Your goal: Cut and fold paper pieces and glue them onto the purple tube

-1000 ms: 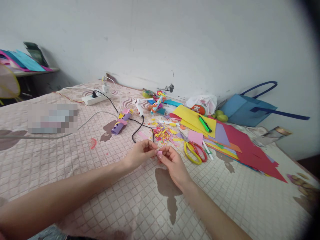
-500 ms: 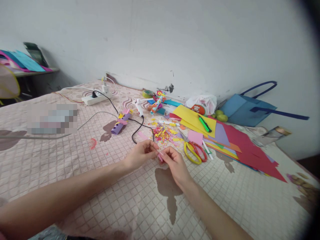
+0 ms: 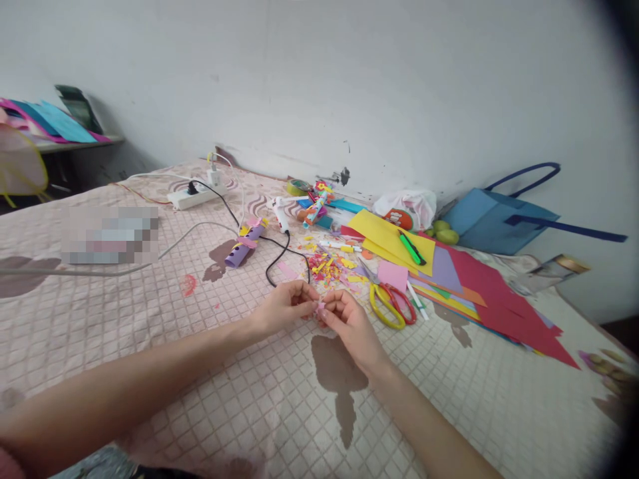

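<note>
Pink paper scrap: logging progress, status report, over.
Left hand and right hand both pinching pink paper scrap. Scissors beside right hand. Nothing blocking.

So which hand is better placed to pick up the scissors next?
Right, probably. The right hand lies nearer the scissors, just to its right; the left hand would have to cross over. Both pinch the pink paper scrap.

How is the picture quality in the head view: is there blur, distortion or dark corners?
Head view: soft, even light, no glare; a dark vignette on the right edge; wide-angle bending stretches the arms; a pixelated patch hides something on the quilted cover; the pink paper scrap between left hand and right hand is too small to make out.
</note>
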A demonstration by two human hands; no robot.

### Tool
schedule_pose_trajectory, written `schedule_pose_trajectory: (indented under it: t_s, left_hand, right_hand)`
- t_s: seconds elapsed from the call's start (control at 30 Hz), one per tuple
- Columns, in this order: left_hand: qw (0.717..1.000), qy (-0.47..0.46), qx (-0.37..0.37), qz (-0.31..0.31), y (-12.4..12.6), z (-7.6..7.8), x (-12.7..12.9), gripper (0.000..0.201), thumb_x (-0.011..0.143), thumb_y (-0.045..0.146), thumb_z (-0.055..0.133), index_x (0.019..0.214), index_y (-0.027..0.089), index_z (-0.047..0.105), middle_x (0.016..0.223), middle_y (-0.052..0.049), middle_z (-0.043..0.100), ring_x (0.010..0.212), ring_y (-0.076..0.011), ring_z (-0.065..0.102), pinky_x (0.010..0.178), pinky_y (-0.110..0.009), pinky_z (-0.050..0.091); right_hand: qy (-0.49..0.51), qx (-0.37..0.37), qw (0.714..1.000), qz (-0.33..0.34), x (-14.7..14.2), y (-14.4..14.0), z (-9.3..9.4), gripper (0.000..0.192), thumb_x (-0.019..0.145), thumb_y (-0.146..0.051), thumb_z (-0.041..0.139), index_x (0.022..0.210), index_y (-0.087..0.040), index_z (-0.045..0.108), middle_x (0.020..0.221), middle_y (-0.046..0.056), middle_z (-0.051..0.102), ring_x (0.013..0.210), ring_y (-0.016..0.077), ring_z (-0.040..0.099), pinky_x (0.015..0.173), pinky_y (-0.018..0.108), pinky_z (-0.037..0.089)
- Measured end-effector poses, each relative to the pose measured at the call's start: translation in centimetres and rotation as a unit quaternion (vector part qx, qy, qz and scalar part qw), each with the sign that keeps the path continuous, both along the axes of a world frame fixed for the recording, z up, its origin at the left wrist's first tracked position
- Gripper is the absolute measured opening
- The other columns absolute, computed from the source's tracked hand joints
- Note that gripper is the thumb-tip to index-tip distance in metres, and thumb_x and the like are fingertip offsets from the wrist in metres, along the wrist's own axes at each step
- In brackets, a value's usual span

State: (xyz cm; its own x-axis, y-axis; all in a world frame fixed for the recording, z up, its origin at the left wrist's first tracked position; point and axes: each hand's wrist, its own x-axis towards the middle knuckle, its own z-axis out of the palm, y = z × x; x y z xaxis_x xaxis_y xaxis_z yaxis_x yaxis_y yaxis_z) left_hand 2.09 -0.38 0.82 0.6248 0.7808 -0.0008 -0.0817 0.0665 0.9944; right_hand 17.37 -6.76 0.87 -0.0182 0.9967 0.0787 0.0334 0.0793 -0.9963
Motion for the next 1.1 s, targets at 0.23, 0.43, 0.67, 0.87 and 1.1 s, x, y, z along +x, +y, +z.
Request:
schedule_pose_trajectory:
  t_s: [0.23, 0.43, 0.67, 0.87, 1.1]
  left_hand:
    - [0.993, -0.016, -0.113, 0.042, 0.09, 0.24, -0.17, 0.022, 0.064, 0.022, 0.068, 0.081, 0.014, 0.056, 0.060, 0.004, 0.056, 0.050, -0.0059, 0.050, 0.053, -0.020, 0.039]
    - [0.979, -0.048, -0.193, 0.036, 0.17, -0.09, -0.15, 0.019, 0.063, 0.017, 0.068, 0.078, 0.013, 0.056, 0.060, 0.003, 0.057, 0.050, -0.0049, 0.049, 0.053, -0.018, 0.038]
    - [0.991, -0.057, -0.119, 0.001, 0.05, 0.33, -0.15, 0.025, 0.070, 0.032, 0.068, 0.082, 0.014, 0.056, 0.070, 0.001, 0.059, 0.060, -0.0068, 0.053, 0.059, -0.021, 0.040]
    - [1.000, 0.014, -0.024, 0.009, -0.15, 0.80, -0.20, 0.026, 0.068, 0.034, 0.069, 0.073, 0.011, 0.058, 0.065, -0.001, 0.060, 0.060, -0.0092, 0.052, 0.058, -0.022, 0.039]
    - [0.999, 0.039, -0.013, 0.002, -0.13, 0.62, -0.35, 0.023, 0.069, 0.033, 0.067, 0.069, 0.012, 0.059, 0.059, 0.001, 0.057, 0.057, -0.0090, 0.052, 0.056, -0.021, 0.038]
  right_hand:
    - [-0.265, 0.179, 0.945, -0.070, -0.67, -0.49, -0.02, 0.038, 0.071, -0.015, 0.063, 0.104, -0.025, 0.047, 0.102, 0.005, 0.051, 0.079, 0.0161, 0.057, 0.070, 0.033, 0.051]
    - [-0.366, 0.269, 0.890, -0.043, -0.34, -0.54, 0.35, 0.019, 0.083, -0.008, 0.045, 0.091, -0.022, 0.054, 0.091, 0.005, 0.057, 0.090, 0.0182, 0.056, 0.080, 0.033, 0.047]
    - [-0.181, 0.129, 0.972, -0.076, 0.15, -0.39, 0.47, 0.007, 0.083, -0.021, 0.050, 0.079, -0.019, 0.055, 0.074, 0.001, 0.059, 0.067, 0.0143, 0.057, 0.064, 0.027, 0.047]
    - [0.031, 0.003, 0.999, -0.025, -0.06, -0.07, 0.08, 0.013, 0.082, -0.031, 0.057, 0.077, -0.018, 0.056, 0.065, -0.002, 0.058, 0.061, 0.0113, 0.057, 0.060, 0.024, 0.046]
    - [0.028, 0.001, 0.999, -0.020, -0.18, -0.16, 0.28, 0.015, 0.079, -0.032, 0.061, 0.076, -0.018, 0.058, 0.065, -0.002, 0.059, 0.057, 0.0099, 0.056, 0.057, 0.023, 0.044]
